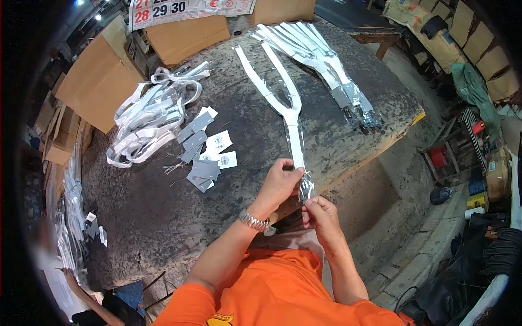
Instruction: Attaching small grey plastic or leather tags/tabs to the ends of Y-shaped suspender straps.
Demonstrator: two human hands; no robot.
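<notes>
A white Y-shaped strap, like a pair of suspenders (294,136), lies on the dark table with its two arms pointing away from me and clear plastic around it. My left hand (280,183) pinches its single tail near the table's front edge. Just below, my right hand (322,215) grips the clear plastic end (306,187) of the same piece between thumb and fingers. To the left lie grey and white hang tags (202,169) with thin strings. A tangled heap of white straps (155,117) sits beyond them.
Several similar Y-shaped straps with grey tags (340,95) lie stacked at the far right of the worn table (217,217). Cardboard boxes (187,39) line the back. Another person's arm (89,299) shows at lower left, near more straps (68,212). A stool (443,157) stands right.
</notes>
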